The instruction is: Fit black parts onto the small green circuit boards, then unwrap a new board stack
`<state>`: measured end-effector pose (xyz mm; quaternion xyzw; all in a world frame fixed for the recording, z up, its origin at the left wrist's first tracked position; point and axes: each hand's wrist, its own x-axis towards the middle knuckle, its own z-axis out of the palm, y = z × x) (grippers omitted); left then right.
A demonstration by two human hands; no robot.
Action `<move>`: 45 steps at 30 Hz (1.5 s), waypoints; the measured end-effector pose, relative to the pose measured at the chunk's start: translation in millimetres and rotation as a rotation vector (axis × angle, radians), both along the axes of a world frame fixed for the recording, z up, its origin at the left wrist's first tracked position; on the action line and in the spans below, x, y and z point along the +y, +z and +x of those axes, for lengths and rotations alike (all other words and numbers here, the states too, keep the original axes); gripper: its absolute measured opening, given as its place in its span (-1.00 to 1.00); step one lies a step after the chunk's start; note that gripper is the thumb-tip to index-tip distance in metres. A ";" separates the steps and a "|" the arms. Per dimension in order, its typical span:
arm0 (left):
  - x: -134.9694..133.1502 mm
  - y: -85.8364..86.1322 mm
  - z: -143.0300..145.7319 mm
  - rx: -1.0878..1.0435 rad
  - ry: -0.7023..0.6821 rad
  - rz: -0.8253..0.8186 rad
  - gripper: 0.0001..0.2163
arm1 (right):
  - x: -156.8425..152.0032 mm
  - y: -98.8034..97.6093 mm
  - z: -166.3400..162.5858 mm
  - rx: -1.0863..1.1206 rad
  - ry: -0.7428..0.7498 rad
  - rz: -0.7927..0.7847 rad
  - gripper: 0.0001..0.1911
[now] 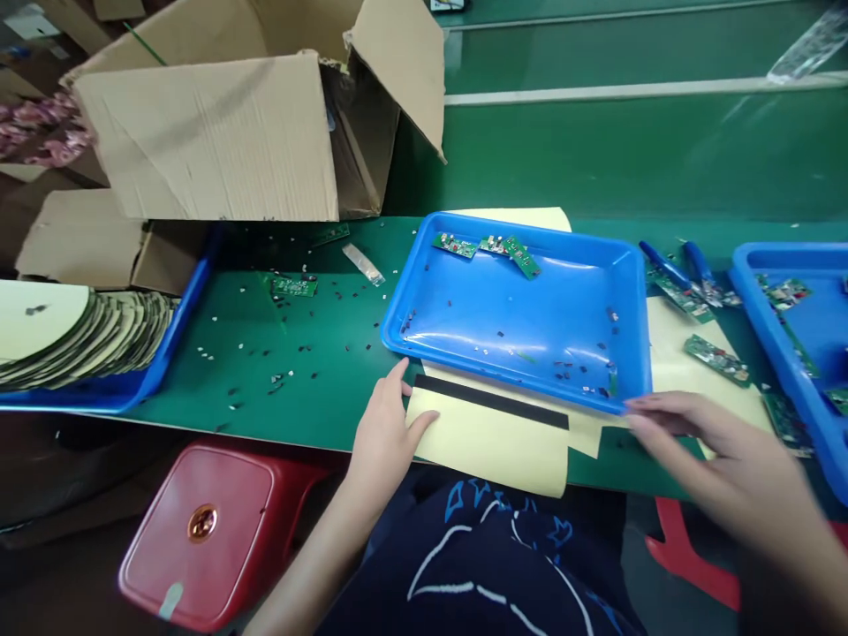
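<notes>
My left hand (388,430) holds the left edge of a pale yellow sheet (490,442) with a black strip (491,401), thumb on top, at the table's near edge. The sheet lies under a blue tray (623,291). My right hand (715,446) reaches to the tray's near right corner, fingers stretched out and touching its rim and the sheet. Three small green circuit boards (490,247) lie at the tray's far side, with tiny dark bits scattered inside.
An open cardboard box (218,132) stands at back left. A blue tray of stacked yellow discs (86,331) sits at left. Blue-handled cutters (689,265), loose circuit boards (719,358) and another blue tray (795,353) lie at right. A red stool (199,530) is below.
</notes>
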<state>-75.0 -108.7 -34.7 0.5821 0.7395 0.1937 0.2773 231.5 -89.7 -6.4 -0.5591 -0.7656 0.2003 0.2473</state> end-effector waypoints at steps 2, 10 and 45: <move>1.0 0.8 6.3 -0.110 0.030 -0.034 -0.47 | 3.6 -0.8 -43.9 0.125 0.188 0.055 -0.87; -3.7 9.6 13.4 -0.639 0.164 -0.098 -0.82 | 16.1 -26.8 -142.3 0.351 0.403 0.146 -0.84; -16.1 12.2 -59.3 0.151 -0.007 0.121 -0.71 | 61.3 15.5 -5.1 1.171 -0.556 0.405 -0.69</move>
